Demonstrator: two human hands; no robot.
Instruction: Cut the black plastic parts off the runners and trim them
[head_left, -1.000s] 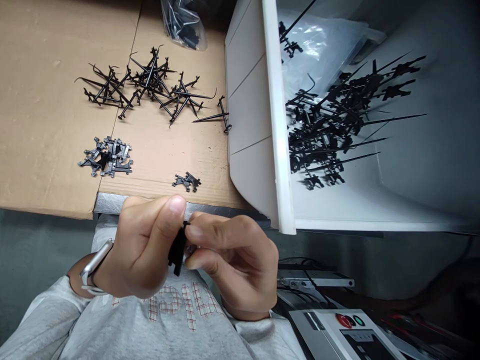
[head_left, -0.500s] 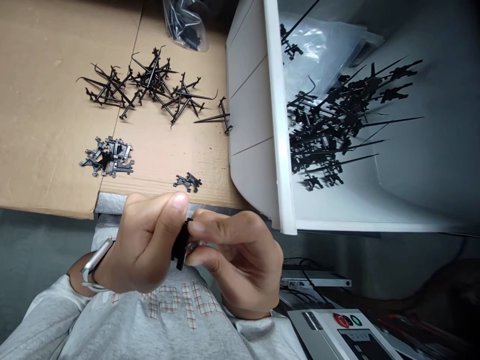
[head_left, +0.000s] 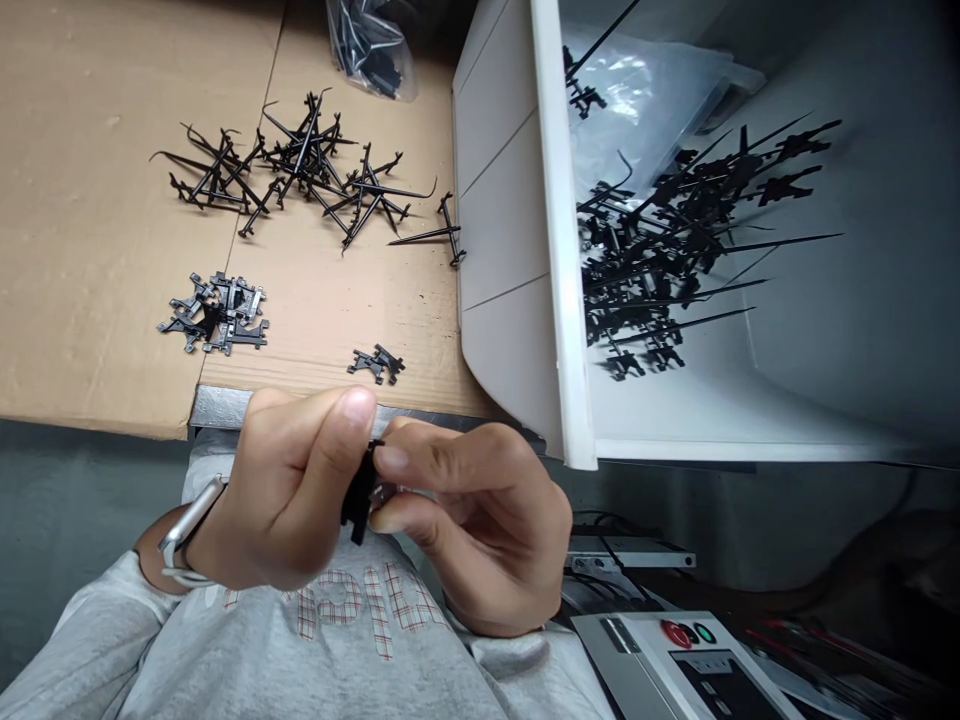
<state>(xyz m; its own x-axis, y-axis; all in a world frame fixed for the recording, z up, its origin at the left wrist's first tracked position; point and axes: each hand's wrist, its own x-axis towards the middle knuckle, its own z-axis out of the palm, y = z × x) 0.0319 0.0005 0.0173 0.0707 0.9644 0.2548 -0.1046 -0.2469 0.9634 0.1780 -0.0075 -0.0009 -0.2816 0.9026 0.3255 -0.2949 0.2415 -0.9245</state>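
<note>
A small black plastic part (head_left: 360, 497) is pinched between my two hands in front of my chest. My left hand (head_left: 289, 490) closes on its left side, thumb on top. From the right, the thumb and forefinger of my right hand (head_left: 480, 520) press against the same part; a small shiny bit shows between those fingertips, too small to name. Just beyond my hands, a couple of flat black clips (head_left: 375, 364) lie near the table edge. More clips (head_left: 215, 313) form a pile to the left. Long thin black pieces with crossbars (head_left: 304, 160) lie in heaps farther back.
A white bin (head_left: 570, 300) on the right holds many black assemblies (head_left: 660, 250) and a clear plastic bag (head_left: 637, 95). Another plastic bag (head_left: 371, 50) with dark parts sits at the back of the cardboard-covered table (head_left: 90, 260). A control box (head_left: 675, 660) with red and green buttons is at lower right.
Both hands keep their grip on the black part, which has tilted very slightly. Nothing on the table has moved.
</note>
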